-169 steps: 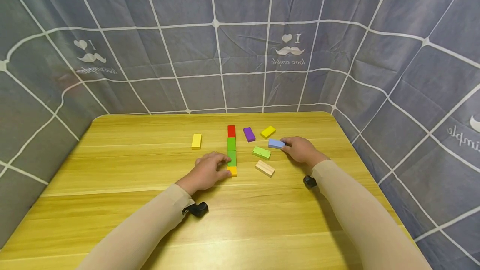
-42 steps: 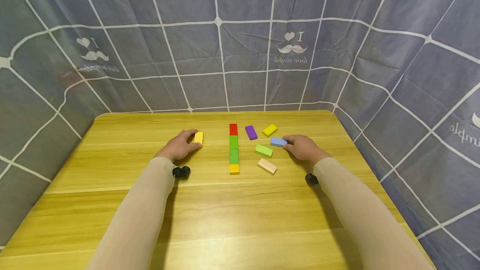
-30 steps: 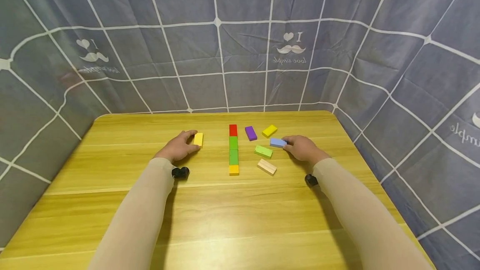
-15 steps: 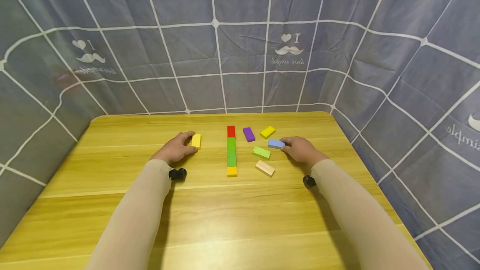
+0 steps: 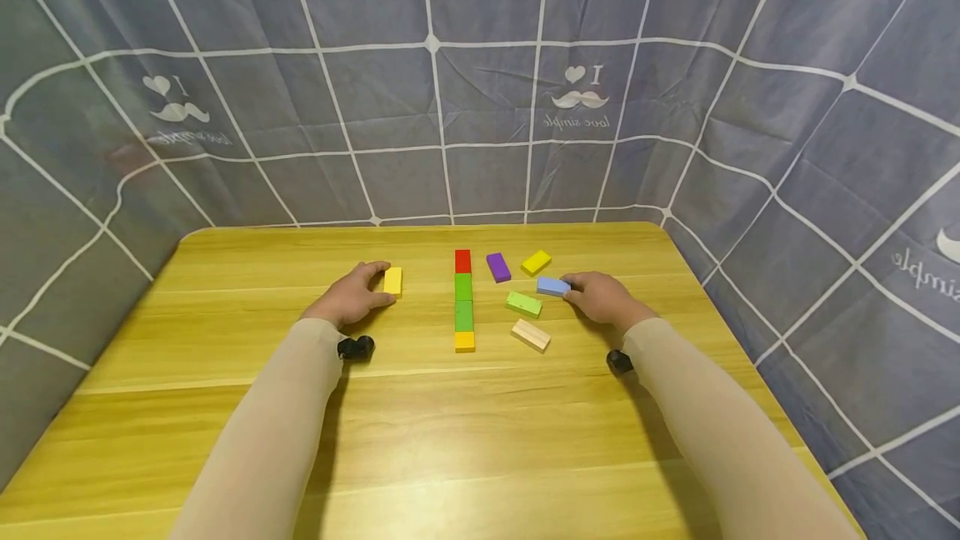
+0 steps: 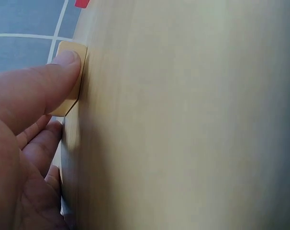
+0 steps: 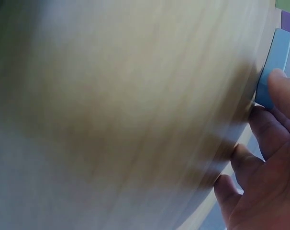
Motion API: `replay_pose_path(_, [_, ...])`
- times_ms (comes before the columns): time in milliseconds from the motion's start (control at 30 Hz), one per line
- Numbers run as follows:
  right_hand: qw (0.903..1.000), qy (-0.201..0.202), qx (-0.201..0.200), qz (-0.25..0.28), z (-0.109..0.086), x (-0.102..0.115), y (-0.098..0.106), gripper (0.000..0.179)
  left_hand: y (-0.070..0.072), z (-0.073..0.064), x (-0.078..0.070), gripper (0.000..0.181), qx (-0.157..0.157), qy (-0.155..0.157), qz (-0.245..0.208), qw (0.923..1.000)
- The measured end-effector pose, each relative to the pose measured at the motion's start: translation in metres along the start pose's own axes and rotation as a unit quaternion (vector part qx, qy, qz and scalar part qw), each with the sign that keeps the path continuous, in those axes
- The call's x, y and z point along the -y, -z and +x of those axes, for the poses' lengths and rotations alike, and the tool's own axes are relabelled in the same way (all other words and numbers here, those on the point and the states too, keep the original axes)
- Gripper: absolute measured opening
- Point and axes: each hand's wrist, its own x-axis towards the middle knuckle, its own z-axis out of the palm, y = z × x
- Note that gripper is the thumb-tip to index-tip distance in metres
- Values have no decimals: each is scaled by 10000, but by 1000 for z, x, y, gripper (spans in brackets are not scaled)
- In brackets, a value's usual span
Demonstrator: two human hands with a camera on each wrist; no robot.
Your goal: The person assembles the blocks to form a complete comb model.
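My left hand [image 5: 348, 297] pinches a yellow block [image 5: 393, 282] by its two ends, thumb at the near end and a finger at the far one. In the left wrist view, the thumb lies against that block [image 6: 63, 106], which touches the wooden table. Over on the right side, my right hand [image 5: 602, 300] pinches the right end of a light blue block [image 5: 552, 286] lying on the table. The right wrist view has the thumb on the blue block [image 7: 277, 48], while the other fingertips rest on the tabletop.
Between the hands runs a straight row: a red block [image 5: 462, 261], two green blocks [image 5: 464, 315] and an orange block [image 5: 465, 342]. Loose to its right lie a purple block [image 5: 498, 267], another yellow block [image 5: 536, 262], a lime block [image 5: 523, 304] and a plain wood block [image 5: 530, 335].
Since the oldest frame, my left hand has moved left and away from the row's near end to the yellow block. My right hand stays at the blue block. The blocks have not visibly moved.
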Motion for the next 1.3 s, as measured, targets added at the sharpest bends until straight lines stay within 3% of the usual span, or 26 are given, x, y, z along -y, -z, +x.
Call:
replay_pose_path(333, [10000, -35, 44, -11, 0, 0, 0, 45, 0, 0, -1, 78, -129, 80, -439, 9989])
replay_pose_path(533, [10000, -36, 29, -42, 1, 2, 0, 45, 4, -2, -3, 74, -137, 31, -429, 9990])
replay_pose_path(867, [10000, -1, 66, -51, 2, 2, 2, 47, 4, -17, -19, 67, -240, -519, 9, 9984])
replay_pose_path(1300, [9999, 113, 35, -57, 4, -2, 1, 44, -16, -42, -41, 67, -115, -884, 363, 9954])
